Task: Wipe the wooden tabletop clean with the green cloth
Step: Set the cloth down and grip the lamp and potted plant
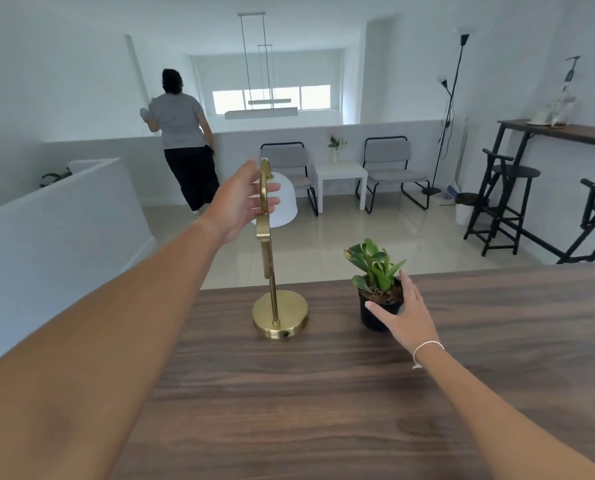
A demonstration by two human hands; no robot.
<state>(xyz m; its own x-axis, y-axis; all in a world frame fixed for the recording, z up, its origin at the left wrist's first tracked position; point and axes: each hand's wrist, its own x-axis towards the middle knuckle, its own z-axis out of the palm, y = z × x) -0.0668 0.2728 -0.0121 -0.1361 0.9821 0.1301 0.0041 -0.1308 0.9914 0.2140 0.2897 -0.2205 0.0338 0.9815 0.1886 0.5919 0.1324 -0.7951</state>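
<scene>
The dark wooden tabletop (323,393) fills the lower half of the view. No green cloth is visible. A brass table lamp (279,317) with a white shade (284,206) stands near the far edge. My left hand (242,202) is up at the lamp's curved neck, fingers spread behind it and not closed around it. To the right stands a small green plant in a black pot (375,315). My right hand (405,313) wraps the pot's right side, with the thumb across its front and the fingers behind.
Beyond the table's far edge is a tiled floor with two grey chairs (389,168), a white side table (341,171), a floor lamp (450,98) and black bar stools (507,202) at the right. A person (181,140) stands at the far wall, back turned.
</scene>
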